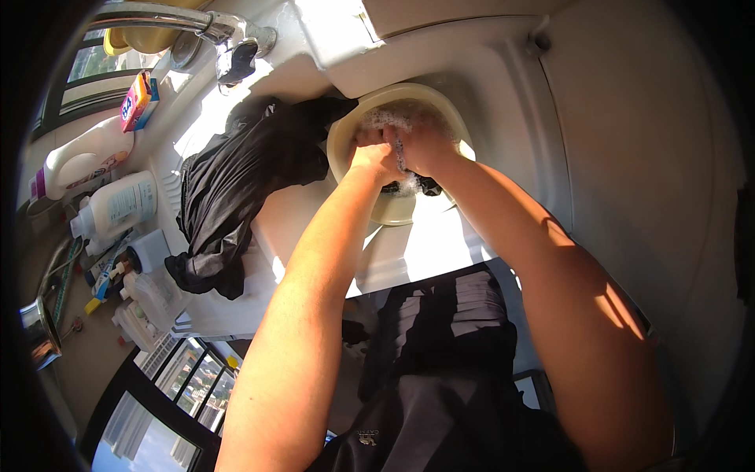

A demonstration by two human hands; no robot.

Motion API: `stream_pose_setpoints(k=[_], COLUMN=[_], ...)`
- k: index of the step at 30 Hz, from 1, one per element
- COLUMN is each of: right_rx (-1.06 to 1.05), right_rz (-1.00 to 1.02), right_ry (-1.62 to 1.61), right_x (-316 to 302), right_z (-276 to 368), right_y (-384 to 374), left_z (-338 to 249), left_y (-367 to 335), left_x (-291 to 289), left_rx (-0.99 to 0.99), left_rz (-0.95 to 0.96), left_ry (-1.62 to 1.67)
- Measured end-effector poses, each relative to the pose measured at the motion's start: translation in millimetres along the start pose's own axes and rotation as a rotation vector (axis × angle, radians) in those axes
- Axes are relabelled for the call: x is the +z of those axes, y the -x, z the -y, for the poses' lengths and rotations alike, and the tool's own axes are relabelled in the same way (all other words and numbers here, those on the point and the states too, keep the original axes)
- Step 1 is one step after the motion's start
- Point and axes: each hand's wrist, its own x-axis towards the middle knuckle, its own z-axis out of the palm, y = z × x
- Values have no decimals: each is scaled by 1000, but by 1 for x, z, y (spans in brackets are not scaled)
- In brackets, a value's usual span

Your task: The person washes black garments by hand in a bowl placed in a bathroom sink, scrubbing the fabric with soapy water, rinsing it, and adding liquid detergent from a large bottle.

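Observation:
A round cream basin (343,126) of soapy water stands in a white sink (503,110). Both of my hands are down inside it, close together, with white foam (385,119) around them. My left hand (374,154) is closed, its fingers bent over wet black cloth. Beside it, my right hand (425,146) presses in from the right, its fingertips partly hidden by foam and water. Bits of the black cloth (429,186) show below the hands; the rest is under the suds. A crumpled black garment (252,169) lies left of the basin, one end touching its rim.
A chrome faucet (236,39) reaches over the upper left. Along the left stand white bottles (122,206), a colourful box (139,102), a clear plastic container (157,295) and a yellow-and-blue brush (98,297). Bright sunlight falls across the sink's front edge.

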Motion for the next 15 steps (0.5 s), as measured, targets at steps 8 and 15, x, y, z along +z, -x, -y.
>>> stream_pose_setpoints(k=[8,15], right_rx=[140,268], right_rz=[55,91], right_ry=[-868,-1631], right_x=[-69,-132], right_z=[-15,19], right_y=[14,66], left_z=[-3,-22], left_y=[67,104], left_x=[-76,-54], left_rx=[12,-22], left_rz=[-97,-647], left_ry=[343,719])
